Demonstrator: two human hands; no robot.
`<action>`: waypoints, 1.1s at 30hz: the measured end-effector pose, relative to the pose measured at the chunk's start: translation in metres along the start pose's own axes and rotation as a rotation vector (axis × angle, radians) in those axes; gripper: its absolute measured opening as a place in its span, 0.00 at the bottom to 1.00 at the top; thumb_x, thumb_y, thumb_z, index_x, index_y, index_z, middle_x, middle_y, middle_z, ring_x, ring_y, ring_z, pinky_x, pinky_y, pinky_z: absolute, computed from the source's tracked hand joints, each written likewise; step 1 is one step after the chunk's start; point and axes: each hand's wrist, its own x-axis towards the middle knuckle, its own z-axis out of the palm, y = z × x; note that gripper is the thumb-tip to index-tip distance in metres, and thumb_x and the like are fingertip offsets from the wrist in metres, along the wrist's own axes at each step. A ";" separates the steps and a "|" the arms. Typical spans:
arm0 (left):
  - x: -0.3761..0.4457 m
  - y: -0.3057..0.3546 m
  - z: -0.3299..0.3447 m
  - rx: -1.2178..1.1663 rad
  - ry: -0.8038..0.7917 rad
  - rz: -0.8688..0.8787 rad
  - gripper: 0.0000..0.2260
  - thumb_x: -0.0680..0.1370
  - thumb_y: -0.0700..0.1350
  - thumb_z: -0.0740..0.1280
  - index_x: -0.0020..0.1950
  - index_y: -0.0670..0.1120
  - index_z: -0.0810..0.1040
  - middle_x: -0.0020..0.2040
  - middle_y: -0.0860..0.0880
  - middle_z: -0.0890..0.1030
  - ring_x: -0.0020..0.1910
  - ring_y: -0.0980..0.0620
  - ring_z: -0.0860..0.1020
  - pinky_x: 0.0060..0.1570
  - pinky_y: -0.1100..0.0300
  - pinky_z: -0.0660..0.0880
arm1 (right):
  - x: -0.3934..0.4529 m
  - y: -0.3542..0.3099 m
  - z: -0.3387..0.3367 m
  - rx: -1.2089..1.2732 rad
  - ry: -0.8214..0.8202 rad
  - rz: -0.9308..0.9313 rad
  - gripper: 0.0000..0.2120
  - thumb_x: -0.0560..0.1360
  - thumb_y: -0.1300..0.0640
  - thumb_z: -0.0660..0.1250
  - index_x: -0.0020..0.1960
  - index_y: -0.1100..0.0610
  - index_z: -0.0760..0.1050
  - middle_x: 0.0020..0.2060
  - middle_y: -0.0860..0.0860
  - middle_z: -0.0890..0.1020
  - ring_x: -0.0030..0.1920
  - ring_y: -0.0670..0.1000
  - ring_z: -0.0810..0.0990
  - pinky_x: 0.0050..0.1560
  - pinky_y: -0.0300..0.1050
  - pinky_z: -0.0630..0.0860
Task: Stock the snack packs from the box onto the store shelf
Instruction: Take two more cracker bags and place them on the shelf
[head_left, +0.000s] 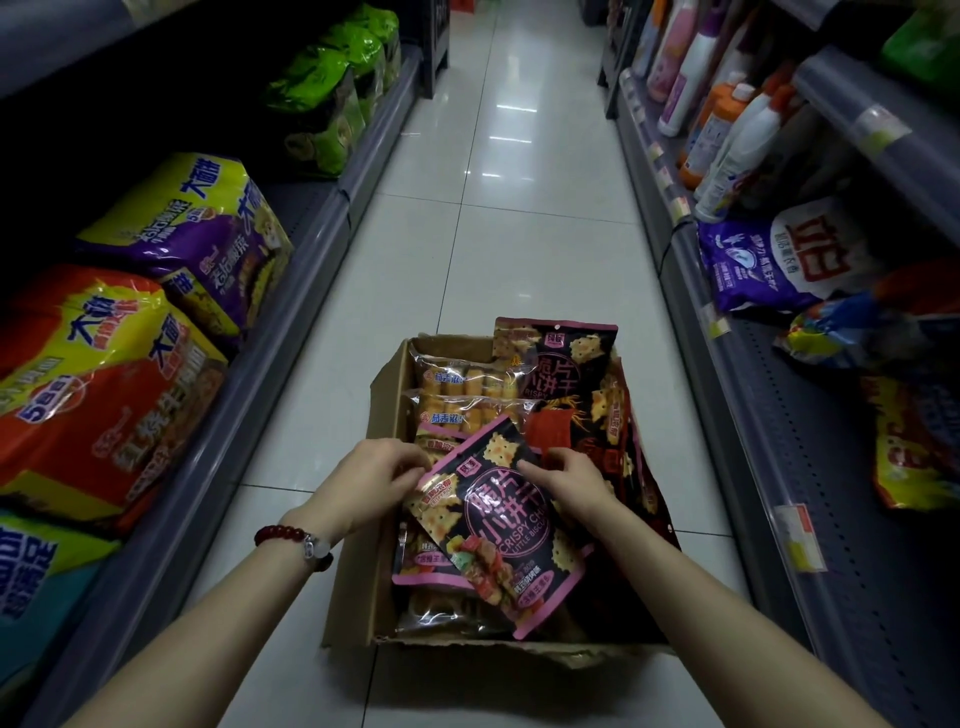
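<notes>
An open cardboard box (353, 582) stands on the aisle floor, full of snack packs. On top lies a black and pink biscuit pack (498, 525), tilted. My left hand (371, 480) pinches its upper left edge. My right hand (569, 480) lies on its upper right side with the fingers curled over the edge. Another black and pink pack (558, 358) leans at the far end of the box. Clear packs of golden biscuits (462, 389) lie along the box's far left. The left store shelf (291, 317) runs beside the box.
Big noodle multipacks (104, 374) in red, purple (202, 234) and green (332, 93) fill the left shelf. On the right shelf (769, 415) lie detergent bags (779, 260) and bottles (727, 130). The white tiled aisle floor (509, 182) stretches ahead.
</notes>
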 end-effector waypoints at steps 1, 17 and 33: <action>0.000 -0.001 0.001 0.000 0.000 0.002 0.10 0.79 0.46 0.62 0.57 0.47 0.80 0.53 0.52 0.80 0.49 0.59 0.75 0.45 0.68 0.72 | 0.006 0.006 0.003 -0.037 -0.002 -0.019 0.42 0.57 0.28 0.72 0.61 0.55 0.75 0.57 0.50 0.77 0.54 0.51 0.78 0.57 0.48 0.77; -0.002 -0.003 0.012 -0.049 0.077 -0.043 0.10 0.79 0.45 0.61 0.55 0.47 0.80 0.51 0.52 0.80 0.50 0.56 0.76 0.41 0.71 0.67 | -0.025 0.011 -0.023 0.069 -0.156 -0.146 0.32 0.59 0.58 0.82 0.59 0.50 0.71 0.52 0.48 0.82 0.52 0.47 0.82 0.57 0.52 0.79; 0.033 0.005 0.058 -0.394 0.042 -0.440 0.30 0.76 0.50 0.67 0.73 0.43 0.58 0.67 0.44 0.73 0.61 0.46 0.76 0.56 0.53 0.76 | -0.044 -0.015 -0.095 0.581 0.447 -0.358 0.26 0.65 0.60 0.78 0.60 0.57 0.74 0.51 0.50 0.84 0.49 0.49 0.84 0.46 0.46 0.80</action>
